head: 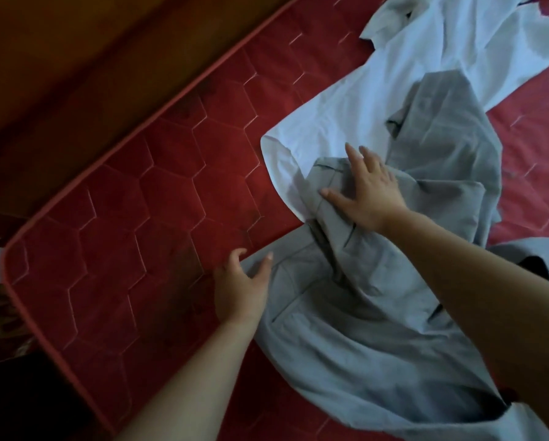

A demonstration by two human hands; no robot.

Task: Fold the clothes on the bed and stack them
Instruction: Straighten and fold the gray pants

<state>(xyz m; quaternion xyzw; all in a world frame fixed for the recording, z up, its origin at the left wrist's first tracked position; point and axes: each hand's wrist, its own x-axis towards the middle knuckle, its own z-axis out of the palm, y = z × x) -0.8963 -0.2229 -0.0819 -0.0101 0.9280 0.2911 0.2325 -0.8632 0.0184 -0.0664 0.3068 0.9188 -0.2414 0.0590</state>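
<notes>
- Bed (158, 198) covered in deep red quilted fabric, stitched in pale hexagons, with a corded edge and a rounded corner at the near left
- Smooth orange-brown wooden panel (76, 58) beyond the far edge of the bed
- Grey garment (346, 329) of soft, matte woven cloth, crumpled and creased, with stitched seams and folded flaps, spread from the middle of the bed to the near right
- White garment (346, 100) of thin, smooth cloth, wrinkled, lying farther back and to the right, with a rounded lower corner partly under the grey garment
- Right hand (370, 192) flat and spread, fingers straight, pressing down on the upper fold of the grey garment, right where grey overlaps white
- Left hand (239, 288) at the near left edge of the grey garment, thumb laid on the cloth, fingers curled down towards the red quilting just beside it; impossible to tell whether any cloth pinched
- Hands well apart, grey garment between and beneath them, forearms bare
</notes>
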